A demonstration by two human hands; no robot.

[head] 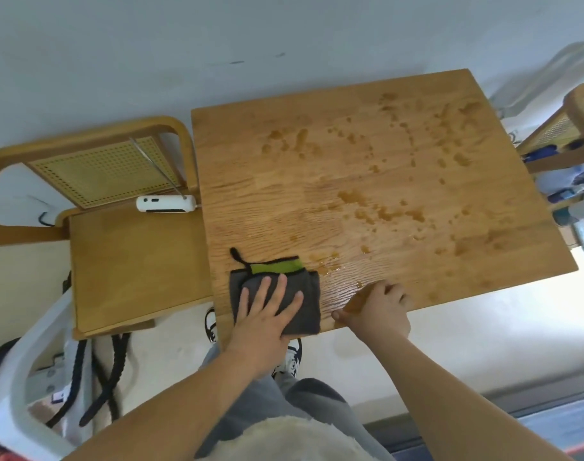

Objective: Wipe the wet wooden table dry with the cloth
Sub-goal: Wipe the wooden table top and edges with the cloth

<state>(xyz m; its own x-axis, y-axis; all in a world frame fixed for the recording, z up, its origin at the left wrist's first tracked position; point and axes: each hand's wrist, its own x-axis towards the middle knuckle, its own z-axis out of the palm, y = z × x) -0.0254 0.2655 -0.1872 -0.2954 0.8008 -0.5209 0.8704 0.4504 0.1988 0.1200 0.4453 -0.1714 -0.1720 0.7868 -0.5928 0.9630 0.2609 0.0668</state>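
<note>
- Cloth [304, 296]: grey, folded, with a green strip and a black hanging loop along its far edge; flat on the table near the lower-left corner of the tabletop, centre-left of the frame.
- Left hand [264, 314]: palm down on the cloth, fingers spread and pressed flat; not closed around anything.
- Right hand [375, 309]: just right of the cloth, apart from the left hand; fingers curled over the near edge of the table, thumb along that edge.
- Table [367, 181]: wooden top, filling the centre and right of the frame; grain showing in streaks near the cloth.
- Water [380, 207]: droplets and small puddles scattered over the middle and upper right of the tabletop; one wet patch just beyond the cloth's far right corner.
- Chair [131, 261]: wooden seat and woven cane back, left of the table, touching or just beside its left edge.
- White device [166, 204]: oblong, at the back of the chair seat, close to the table's left edge.
- Second chair [563, 128]: cane panel, partly in view at the right edge of the frame.
- Shoes [292, 359]: white and dark, on the floor below the near table edge.
</note>
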